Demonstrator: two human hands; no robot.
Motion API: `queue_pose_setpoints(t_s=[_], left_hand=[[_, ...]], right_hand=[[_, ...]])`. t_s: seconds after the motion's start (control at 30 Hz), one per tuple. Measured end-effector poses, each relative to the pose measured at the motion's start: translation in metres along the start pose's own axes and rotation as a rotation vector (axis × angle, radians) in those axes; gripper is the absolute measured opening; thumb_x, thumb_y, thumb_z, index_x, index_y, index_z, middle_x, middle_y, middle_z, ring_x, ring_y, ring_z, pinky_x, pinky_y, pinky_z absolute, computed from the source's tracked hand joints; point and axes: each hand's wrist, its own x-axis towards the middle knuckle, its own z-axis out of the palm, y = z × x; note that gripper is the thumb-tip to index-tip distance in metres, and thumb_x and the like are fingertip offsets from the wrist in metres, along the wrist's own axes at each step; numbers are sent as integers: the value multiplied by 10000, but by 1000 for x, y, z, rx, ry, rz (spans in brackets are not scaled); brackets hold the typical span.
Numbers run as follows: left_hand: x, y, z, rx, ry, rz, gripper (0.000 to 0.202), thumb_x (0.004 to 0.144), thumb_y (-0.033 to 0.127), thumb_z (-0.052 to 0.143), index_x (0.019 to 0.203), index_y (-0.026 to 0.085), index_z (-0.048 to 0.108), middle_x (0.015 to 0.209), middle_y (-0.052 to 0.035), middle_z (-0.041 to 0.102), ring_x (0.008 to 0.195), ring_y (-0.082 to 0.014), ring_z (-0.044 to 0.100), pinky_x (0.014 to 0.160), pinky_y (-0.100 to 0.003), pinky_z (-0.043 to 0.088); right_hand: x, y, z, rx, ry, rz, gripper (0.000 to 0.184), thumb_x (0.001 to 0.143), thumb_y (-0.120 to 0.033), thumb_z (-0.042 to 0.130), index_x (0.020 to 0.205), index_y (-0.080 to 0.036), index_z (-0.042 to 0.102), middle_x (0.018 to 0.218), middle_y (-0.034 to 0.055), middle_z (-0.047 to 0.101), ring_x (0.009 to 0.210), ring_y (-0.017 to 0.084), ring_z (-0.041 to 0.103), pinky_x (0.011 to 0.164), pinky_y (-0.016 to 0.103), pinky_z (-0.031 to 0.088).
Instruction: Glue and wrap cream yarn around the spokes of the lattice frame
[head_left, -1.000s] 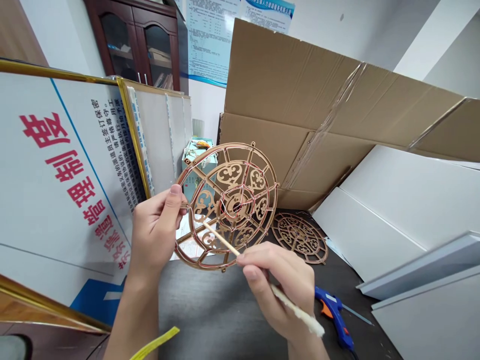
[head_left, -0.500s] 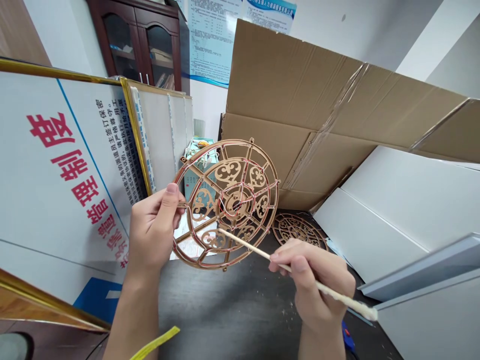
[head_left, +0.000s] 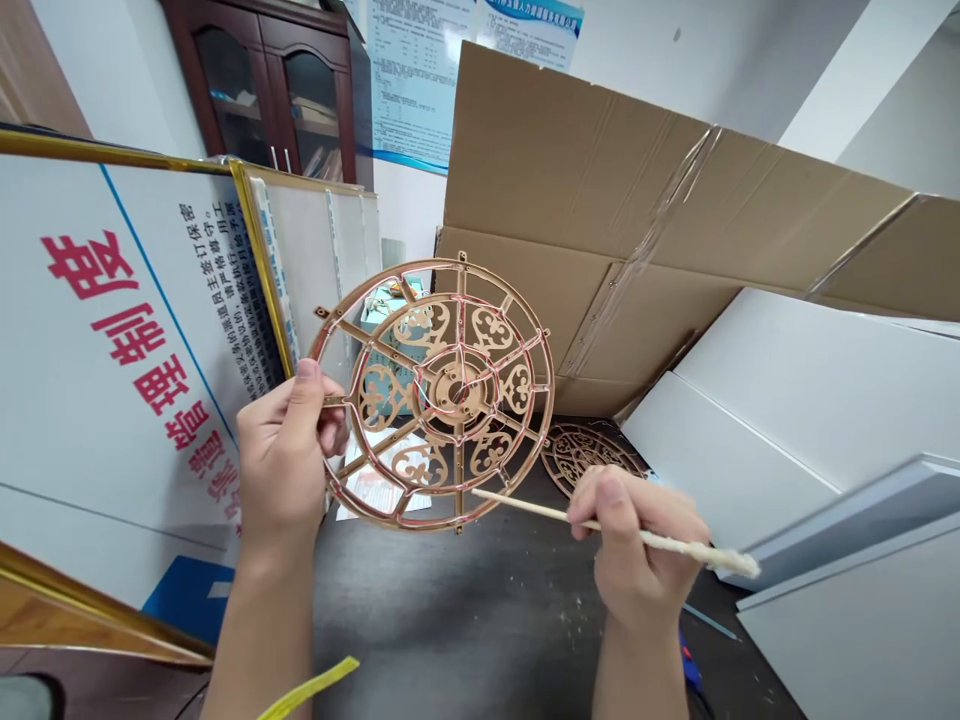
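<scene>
My left hand (head_left: pixel 289 455) pinches the left edge of a round bronze-coloured openwork frame (head_left: pixel 459 440), holding it up over the dark table. The frame has spokes, rings and scroll ornaments, with thin reddish wires along its grooves and a hub in the middle. In my right hand (head_left: pixel 637 540) is a thin wooden stick (head_left: pixel 536 508), gripped between thumb and fingers. Its plain tip points left at the frame's lower rim; whether it touches I cannot tell. A whitish fluffy wad (head_left: pixel 739 563) covers the stick's other end.
A second openwork disc (head_left: pixel 589 455) lies on the dark table (head_left: pixel 450 620) behind my right hand. Tall cardboard (head_left: pixel 555 170) stands at the back, white panels (head_left: pixel 742 400) to the right, a framed sign board (head_left: pixel 90 400) to the left. A blue tool-like object (head_left: pixel 690 665) lies at lower right.
The round frame has turned to face me more squarely and shifted left with my left hand. The stick's tip has moved from near the hub down to the lower rim.
</scene>
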Motion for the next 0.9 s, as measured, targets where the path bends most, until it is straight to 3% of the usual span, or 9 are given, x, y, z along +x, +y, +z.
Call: queue_pose_setpoints(t_s=[0.13, 0.27, 0.37, 0.43, 0.5, 0.6, 0.67, 0.77, 0.9], left_hand=[[0, 5, 2, -52, 9, -35, 455, 914, 594, 659, 680, 205, 631, 475, 36, 380, 441, -90, 345, 458, -257, 271], [1, 8, 3, -91, 72, -70, 445, 909, 558, 672, 690, 173, 633, 468, 35, 399, 419, -78, 341, 425, -227, 256], [2, 9, 4, -151, 83, -147, 432, 889, 545, 691, 707, 160, 624, 460, 43, 390, 393, -75, 331, 387, -203, 245], [3, 10, 4, -181, 80, -204, 405, 895, 517, 689, 725, 155, 622, 465, 45, 397, 387, -71, 329, 378, -190, 247], [4, 11, 4, -199, 80, -243, 378, 919, 474, 666, 731, 150, 614, 469, 45, 400, 385, -67, 324, 377, -180, 247], [6, 12, 4, -207, 80, -263, 374, 950, 434, 623, 716, 144, 599, 460, 46, 386, 379, -65, 317, 374, -171, 245], [7, 13, 4, -213, 82, -272, 365, 953, 420, 620, 720, 140, 598, 465, 43, 397, 382, -63, 324, 374, -166, 252], [9, 12, 4, -225, 89, -275, 357, 954, 412, 618, 727, 138, 599, 480, 38, 423, 381, -61, 333, 373, -165, 266], [11, 9, 3, -253, 105, -317, 336, 964, 397, 611, 744, 143, 599, 472, 48, 420, 365, -51, 323, 356, -151, 256]], right_hand=[[9, -6, -11, 399, 199, 91, 605, 1070, -472, 428, 544, -177, 382, 439, -37, 302, 384, 83, 311, 439, 252, 297], [17, -1, -36, 386, 218, 161, 662, 1066, -531, 378, 516, -182, 259, 439, -25, 251, 400, 92, 314, 454, 265, 313], [18, 18, -50, 187, 237, 156, 585, 1077, -478, 428, 569, -190, 397, 546, 2, 432, 495, 124, 480, 477, 276, 376], [17, 30, -53, 14, 170, 208, 382, 1073, -441, 483, 808, -192, 601, 730, 18, 586, 552, 120, 520, 470, 260, 378], [16, 38, -52, -147, 80, 231, 235, 1063, -403, 528, 1071, -212, 664, 832, 18, 626, 589, 108, 520, 500, 246, 384], [15, 42, -47, -289, 26, 167, 195, 1021, -356, 613, 1130, -217, 695, 836, 17, 623, 695, 123, 563, 591, 247, 421], [15, 42, -44, -290, 20, 138, 181, 1019, -349, 612, 1056, -205, 716, 817, 20, 615, 721, 130, 568, 604, 249, 418], [14, 46, -42, -199, 13, 175, 312, 1074, -378, 494, 971, -187, 717, 746, 17, 585, 655, 117, 526, 562, 247, 379], [15, 53, -40, -70, -4, 242, 298, 1093, -412, 443, 1120, -202, 653, 716, -4, 587, 620, 111, 530, 550, 227, 403]])
